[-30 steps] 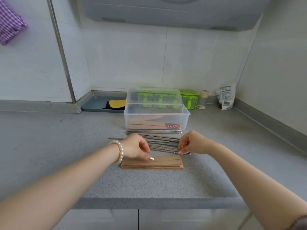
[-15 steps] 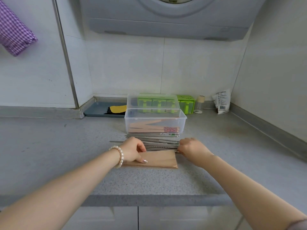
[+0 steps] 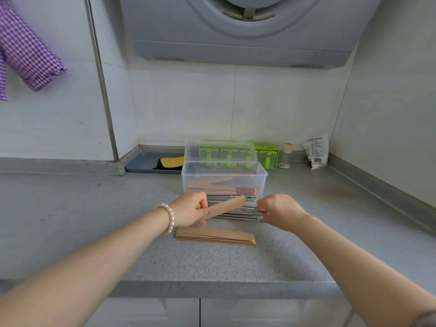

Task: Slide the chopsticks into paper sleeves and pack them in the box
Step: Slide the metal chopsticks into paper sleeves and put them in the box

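Sleeving is the step in hand, judging by what each hand carries. The left hand [image 3: 190,210], with a pearl bracelet [image 3: 168,217] at the wrist, pinches one brown paper sleeve [image 3: 226,207] by its near end and holds it lifted off the countertop [image 3: 94,220], tilted so its far end rises toward the right. The right hand [image 3: 279,212] is curled with fingers closed at the right-hand ends of the metal chopsticks [image 3: 238,212]; it seems to be pinching one or two of them, though how many it grips is too small to tell.

Those chopsticks lie in a loose heap running left to right, just in front of the clear plastic box [image 3: 224,179], which stands near the middle of the countertop and already holds several filled sleeves, one with a red patterned end. A stack of spare sleeves [image 3: 215,236] lies flat nearer the front edge, just below the hands. Behind the box sits its clear lid [image 3: 220,153].

Both forearms reach straight forward from the front edge, wrists level, hands facing each other with the lifted sleeve between them.

My guess is that the next move calls for drawing a pair free of the heap, turning the sleeve's open mouth toward the tips, and lining the two up along one axis before pushing. Thin paper will likely buckle if the tips catch its edge, so the left-hand pinch should keep the mouth open.
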The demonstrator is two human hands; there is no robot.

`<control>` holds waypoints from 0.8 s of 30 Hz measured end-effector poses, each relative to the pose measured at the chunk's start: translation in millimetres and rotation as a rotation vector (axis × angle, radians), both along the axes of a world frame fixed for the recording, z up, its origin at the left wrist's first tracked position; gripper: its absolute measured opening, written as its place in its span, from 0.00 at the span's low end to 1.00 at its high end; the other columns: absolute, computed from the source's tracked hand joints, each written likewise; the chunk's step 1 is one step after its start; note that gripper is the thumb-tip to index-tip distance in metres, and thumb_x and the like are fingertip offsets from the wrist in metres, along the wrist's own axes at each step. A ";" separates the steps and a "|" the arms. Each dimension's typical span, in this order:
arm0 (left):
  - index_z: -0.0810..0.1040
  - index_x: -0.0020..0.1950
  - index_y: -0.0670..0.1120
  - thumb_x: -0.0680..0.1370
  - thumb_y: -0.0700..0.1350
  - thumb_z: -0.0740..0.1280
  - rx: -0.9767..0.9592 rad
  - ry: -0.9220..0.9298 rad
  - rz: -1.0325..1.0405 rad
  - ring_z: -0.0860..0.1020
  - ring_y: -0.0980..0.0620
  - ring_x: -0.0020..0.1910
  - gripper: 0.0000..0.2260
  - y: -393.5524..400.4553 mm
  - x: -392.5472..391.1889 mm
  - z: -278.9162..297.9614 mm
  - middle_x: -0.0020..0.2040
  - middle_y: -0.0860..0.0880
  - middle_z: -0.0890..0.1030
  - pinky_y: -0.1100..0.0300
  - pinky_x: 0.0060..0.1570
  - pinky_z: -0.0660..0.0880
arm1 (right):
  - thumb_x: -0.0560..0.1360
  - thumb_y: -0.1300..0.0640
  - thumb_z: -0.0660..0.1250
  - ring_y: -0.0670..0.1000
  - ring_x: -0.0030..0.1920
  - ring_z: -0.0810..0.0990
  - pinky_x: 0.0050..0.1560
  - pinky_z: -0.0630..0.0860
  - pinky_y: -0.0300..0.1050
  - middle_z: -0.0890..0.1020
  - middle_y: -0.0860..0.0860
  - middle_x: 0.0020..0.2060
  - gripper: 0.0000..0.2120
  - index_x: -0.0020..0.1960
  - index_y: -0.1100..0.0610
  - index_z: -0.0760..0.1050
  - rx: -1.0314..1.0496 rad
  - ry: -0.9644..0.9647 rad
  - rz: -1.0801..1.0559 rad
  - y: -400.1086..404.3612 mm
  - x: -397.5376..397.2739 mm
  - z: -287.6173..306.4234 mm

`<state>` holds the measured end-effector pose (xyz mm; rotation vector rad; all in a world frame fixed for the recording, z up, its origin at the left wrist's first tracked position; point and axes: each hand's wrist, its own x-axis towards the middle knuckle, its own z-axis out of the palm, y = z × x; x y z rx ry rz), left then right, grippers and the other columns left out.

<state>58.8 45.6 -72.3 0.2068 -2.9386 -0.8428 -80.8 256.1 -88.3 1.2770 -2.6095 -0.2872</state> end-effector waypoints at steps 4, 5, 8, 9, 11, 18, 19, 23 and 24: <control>0.67 0.40 0.48 0.79 0.43 0.61 -0.034 0.062 -0.014 0.82 0.59 0.44 0.08 2.4 5.7 7.4 0.35 0.51 0.75 0.68 0.30 0.71 | 0.73 0.62 0.62 0.53 0.33 0.74 0.33 0.68 0.42 0.76 0.53 0.35 0.04 0.41 0.56 0.68 -0.331 -0.259 -0.120 8.9 1.3 14.1; 0.67 0.40 0.48 0.79 0.42 0.61 -0.040 0.085 -0.013 0.82 0.59 0.44 0.08 3.1 6.3 8.0 0.35 0.51 0.75 0.69 0.29 0.70 | 0.73 0.62 0.62 0.50 0.29 0.76 0.31 0.70 0.41 0.79 0.53 0.36 0.04 0.42 0.56 0.68 -0.442 -0.401 -0.143 8.6 3.1 17.2; 0.68 0.42 0.47 0.78 0.41 0.62 -0.064 0.150 -0.019 0.81 0.59 0.45 0.06 7.4 6.8 6.5 0.38 0.53 0.76 0.71 0.27 0.67 | 0.78 0.64 0.55 0.50 0.22 0.75 0.26 0.69 0.41 0.81 0.58 0.34 0.05 0.45 0.57 0.65 -0.733 -0.897 -0.150 3.8 16.7 25.8; 0.69 0.42 0.47 0.77 0.41 0.62 -0.077 0.174 -0.020 0.80 0.57 0.44 0.05 9.0 6.3 5.3 0.39 0.52 0.76 0.71 0.29 0.68 | 0.78 0.65 0.52 0.52 0.23 0.74 0.25 0.68 0.42 0.79 0.58 0.32 0.06 0.45 0.57 0.64 -0.818 -1.017 -0.151 0.8 21.8 27.1; 0.69 0.43 0.47 0.75 0.40 0.63 -0.107 0.227 -0.021 0.76 0.54 0.43 0.05 13.4 4.9 4.3 0.45 0.50 0.77 0.66 0.38 0.72 | 0.77 0.67 0.50 0.52 0.24 0.69 0.25 0.65 0.41 0.73 0.56 0.28 0.07 0.44 0.58 0.64 -0.969 -1.228 -0.170 -6.7 31.2 27.4; 0.65 0.35 0.51 0.71 0.35 0.65 -0.124 0.346 -0.038 0.73 0.52 0.45 0.14 20.4 5.8 6.0 0.45 0.50 0.71 0.69 0.42 0.69 | 0.76 0.66 0.54 0.48 0.27 0.58 0.26 0.55 0.39 0.62 0.50 0.27 0.10 0.37 0.56 0.60 -1.182 -1.444 -0.206 -32.0 43.6 16.9; 0.65 0.35 0.51 0.71 0.35 0.66 -0.106 0.339 -0.031 0.72 0.52 0.45 0.13 20.0 6.9 6.1 0.44 0.52 0.70 0.70 0.42 0.68 | 0.76 0.67 0.54 0.48 0.26 0.57 0.26 0.54 0.40 0.62 0.51 0.27 0.11 0.37 0.56 0.59 -1.218 -1.428 -0.181 -32.9 44.0 16.3; 0.70 0.45 0.49 0.68 0.43 0.75 0.042 0.204 0.005 0.73 0.55 0.45 0.14 19.0 9.0 8.7 0.48 0.53 0.74 0.67 0.42 0.69 | 0.74 0.74 0.53 0.49 0.27 0.58 0.27 0.55 0.41 0.62 0.51 0.27 0.15 0.38 0.55 0.59 -1.301 -1.444 -0.049 -34.1 45.3 16.5; 0.70 0.46 0.49 0.67 0.46 0.76 0.104 0.173 0.012 0.74 0.55 0.44 0.16 19.9 8.7 10.2 0.48 0.52 0.76 0.65 0.41 0.70 | 0.74 0.75 0.53 0.49 0.26 0.59 0.28 0.56 0.41 0.63 0.52 0.26 0.15 0.39 0.56 0.59 -1.290 -1.461 -0.018 -34.4 46.7 16.5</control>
